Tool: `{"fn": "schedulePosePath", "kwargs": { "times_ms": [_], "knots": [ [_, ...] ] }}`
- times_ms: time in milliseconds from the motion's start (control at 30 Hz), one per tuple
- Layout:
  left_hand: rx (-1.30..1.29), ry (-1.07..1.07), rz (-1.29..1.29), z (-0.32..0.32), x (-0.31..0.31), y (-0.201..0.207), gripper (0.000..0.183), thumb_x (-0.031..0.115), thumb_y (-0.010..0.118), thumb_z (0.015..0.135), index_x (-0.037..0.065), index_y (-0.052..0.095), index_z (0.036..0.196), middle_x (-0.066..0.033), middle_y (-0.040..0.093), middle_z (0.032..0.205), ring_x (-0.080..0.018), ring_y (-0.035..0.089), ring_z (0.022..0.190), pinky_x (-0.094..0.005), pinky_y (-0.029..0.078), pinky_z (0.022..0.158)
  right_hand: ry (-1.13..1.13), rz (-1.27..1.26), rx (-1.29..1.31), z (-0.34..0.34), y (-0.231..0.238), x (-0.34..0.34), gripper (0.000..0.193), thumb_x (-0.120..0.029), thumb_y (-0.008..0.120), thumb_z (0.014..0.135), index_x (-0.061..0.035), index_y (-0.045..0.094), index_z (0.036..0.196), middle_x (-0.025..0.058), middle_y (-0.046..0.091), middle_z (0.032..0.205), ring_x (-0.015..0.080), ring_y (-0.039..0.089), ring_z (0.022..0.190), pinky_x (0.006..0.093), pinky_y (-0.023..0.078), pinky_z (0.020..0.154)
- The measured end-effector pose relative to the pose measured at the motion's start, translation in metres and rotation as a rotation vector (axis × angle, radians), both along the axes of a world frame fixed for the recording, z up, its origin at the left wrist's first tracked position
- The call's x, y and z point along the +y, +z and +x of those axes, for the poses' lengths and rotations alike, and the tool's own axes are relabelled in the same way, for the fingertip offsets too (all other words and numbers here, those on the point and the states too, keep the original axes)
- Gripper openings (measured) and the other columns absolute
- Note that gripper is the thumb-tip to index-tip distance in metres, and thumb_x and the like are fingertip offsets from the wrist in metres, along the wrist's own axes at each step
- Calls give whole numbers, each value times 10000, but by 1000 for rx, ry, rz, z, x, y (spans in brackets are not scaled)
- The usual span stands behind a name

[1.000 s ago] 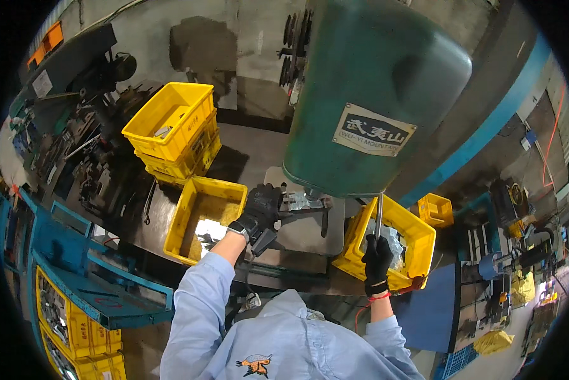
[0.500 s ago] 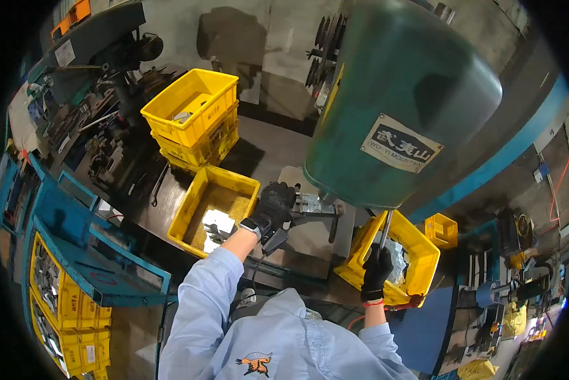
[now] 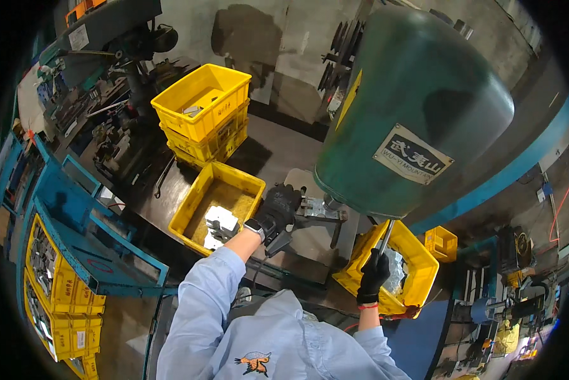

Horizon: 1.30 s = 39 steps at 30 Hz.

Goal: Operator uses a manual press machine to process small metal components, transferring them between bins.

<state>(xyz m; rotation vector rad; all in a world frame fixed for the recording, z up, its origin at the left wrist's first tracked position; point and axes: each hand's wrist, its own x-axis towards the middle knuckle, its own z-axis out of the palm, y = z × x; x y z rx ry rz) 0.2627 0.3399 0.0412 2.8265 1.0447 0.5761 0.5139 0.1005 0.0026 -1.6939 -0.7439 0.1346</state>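
My left hand [image 3: 281, 208], in a black glove with a watch at the wrist, is closed at the left side of a small metal workpiece [image 3: 315, 207]. That piece lies in a fixture with a dark bar handle [image 3: 336, 233], beneath the green drill press head [image 3: 417, 120]. What the left fingers grip is hidden by the glove. On the right, my black-gloved right hand [image 3: 375, 272] is wrapped around the drill press lever [image 3: 386, 237], over a yellow bin [image 3: 425, 269] holding clear plastic and metal pieces.
An open yellow bin [image 3: 185, 209] with pale metal parts [image 3: 220, 223] stands left of my left hand. Behind it rises a stack of yellow bins [image 3: 199, 117]. A blue metal frame [image 3: 101, 253] and more filled yellow bins [image 3: 69, 304] are at the left. A smaller yellow bin [image 3: 441, 244] sits at the right.
The view has shifted slightly, so most things appear a little further right. Both hands keep their places, left at the workpiece and right on the lever.
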Motion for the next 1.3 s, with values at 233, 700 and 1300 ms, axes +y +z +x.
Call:
{"fn": "schedulePosePath", "kwargs": {
  "times_ms": [233,700,1300],
  "knots": [
    [-92,-30,-18,0,-2,4,567,280,888,521,72,650,992,-154,638,948,-351,605,938,-460,506,808,8,22,66,-1,-5,2,119,-160,680,978,-46,693,1010,-39,509,646,42,463,481,232,352,440],
    [-15,19,-29,3,-2,4,457,328,811,674,89,646,1026,-157,655,954,-347,635,923,-469,512,797,81,61,391,-16,44,-20,87,-153,699,969,-93,659,922,-62,513,664,37,459,496,219,331,451],
    [-59,29,34,2,-3,-8,423,436,764,776,91,646,992,-154,655,927,-338,638,892,-474,504,782,142,17,326,-24,72,-35,90,-171,672,988,-82,679,998,-70,525,716,24,459,556,216,325,469]
  ]
}}
